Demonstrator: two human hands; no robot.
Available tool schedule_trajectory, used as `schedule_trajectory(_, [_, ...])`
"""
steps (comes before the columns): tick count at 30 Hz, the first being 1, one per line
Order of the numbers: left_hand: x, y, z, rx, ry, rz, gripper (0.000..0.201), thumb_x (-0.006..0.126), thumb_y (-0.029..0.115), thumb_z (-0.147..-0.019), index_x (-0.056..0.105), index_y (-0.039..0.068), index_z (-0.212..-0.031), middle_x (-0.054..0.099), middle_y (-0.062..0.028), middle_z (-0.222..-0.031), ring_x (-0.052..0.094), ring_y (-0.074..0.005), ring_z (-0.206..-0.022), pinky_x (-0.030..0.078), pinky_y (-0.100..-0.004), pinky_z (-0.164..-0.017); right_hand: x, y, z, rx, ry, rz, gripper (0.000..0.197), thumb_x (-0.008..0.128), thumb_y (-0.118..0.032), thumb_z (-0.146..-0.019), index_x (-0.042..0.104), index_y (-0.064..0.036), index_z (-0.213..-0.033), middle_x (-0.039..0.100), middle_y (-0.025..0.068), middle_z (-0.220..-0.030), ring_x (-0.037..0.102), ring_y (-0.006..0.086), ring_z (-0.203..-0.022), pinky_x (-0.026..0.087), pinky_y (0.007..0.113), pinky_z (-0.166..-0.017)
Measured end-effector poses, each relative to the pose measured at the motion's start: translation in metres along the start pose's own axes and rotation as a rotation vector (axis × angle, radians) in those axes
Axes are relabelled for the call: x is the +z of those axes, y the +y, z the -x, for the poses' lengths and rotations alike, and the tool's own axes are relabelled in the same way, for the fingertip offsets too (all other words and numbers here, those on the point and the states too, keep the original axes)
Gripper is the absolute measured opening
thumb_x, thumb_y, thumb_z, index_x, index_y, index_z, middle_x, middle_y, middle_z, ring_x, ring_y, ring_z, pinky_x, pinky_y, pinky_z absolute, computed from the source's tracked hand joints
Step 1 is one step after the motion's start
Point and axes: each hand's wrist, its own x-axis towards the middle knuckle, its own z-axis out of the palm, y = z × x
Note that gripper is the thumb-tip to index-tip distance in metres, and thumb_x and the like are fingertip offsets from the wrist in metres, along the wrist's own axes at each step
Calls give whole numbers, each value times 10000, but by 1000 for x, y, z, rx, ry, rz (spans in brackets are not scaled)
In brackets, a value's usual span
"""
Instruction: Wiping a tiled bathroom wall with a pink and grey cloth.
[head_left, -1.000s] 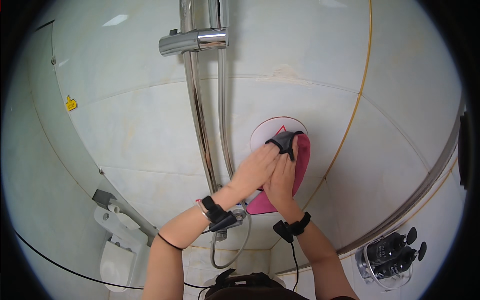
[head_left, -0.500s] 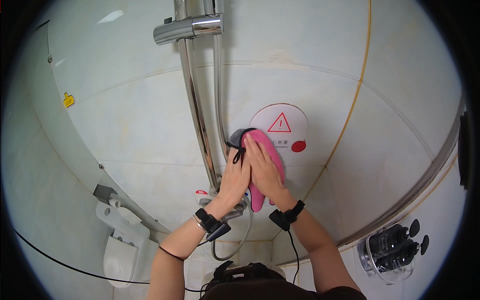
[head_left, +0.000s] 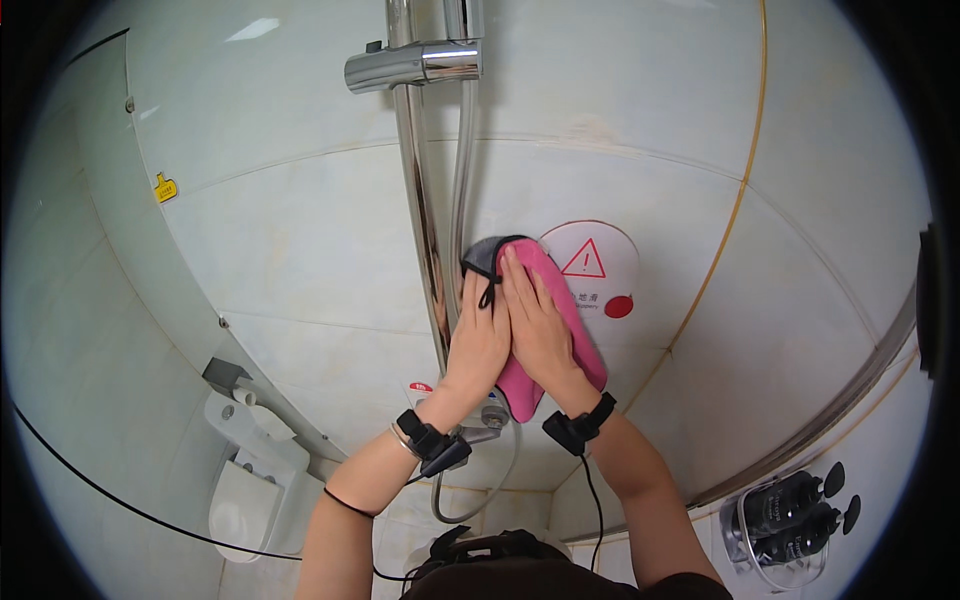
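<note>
A pink cloth (head_left: 562,305) with a grey underside and black edging lies against the tiled wall, its grey corner turned over at the upper left. My left hand (head_left: 480,340) and my right hand (head_left: 540,335) rest flat on it side by side, fingers stretched upward. A black loop (head_left: 487,297) on the cloth's edge hangs by my left fingers. The cloth covers the left edge of a round white warning sign (head_left: 590,262) with a red triangle. Close to the left side of the cloth runs a shower hose (head_left: 463,180).
A chrome shower rail (head_left: 418,170) with a holder (head_left: 415,66) rises left of my hands; the shower valve (head_left: 485,415) is below, partly hidden. A toilet (head_left: 245,505) stands lower left. Black bottles (head_left: 790,520) sit in a rack lower right. Cables trail from my wrist straps.
Both hands and the cloth have slid slightly up and left relative to the sign, uncovering more of it. The whole view has shifted a little, so the wall appears further right.
</note>
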Motion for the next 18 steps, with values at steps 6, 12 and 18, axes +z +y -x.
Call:
schedule_trajectory(6, [-2, 4, -52, 45, 108, 163, 422, 498, 5, -899, 453, -82, -1309, 325, -320, -1443, 293, -478, -1385, 295, -507, -1139, -35, 18, -37, -3, 178, 28, 548, 505, -87, -913, 378, 71, -1422, 332, 209, -1533, 327, 391, -1399, 273, 486, -1147])
schedule_trajectory(12, [-4, 50, -149, 393, 205, 206, 405, 556, 94, -842, 540, -36, -1226, 433, -255, -1391, 384, -412, -1336, 331, -486, -1121, -77, 72, -46, 223, 478, 295, 442, 544, -159, -909, 441, 33, -1294, 373, 264, -1462, 388, 440, -1314, 296, 528, -1107])
schedule_trajectory(18, [32, 103, -120, 570, 172, 74, 406, 549, 145, -821, 587, -21, -1189, 467, -184, -1399, 396, -321, -1350, 299, -446, -1150, -66, 85, 29, 480, 495, 443, 493, 529, -241, -920, 406, 56, -1294, 436, 258, -1287, 345, 442, -1300, 264, 525, -1107])
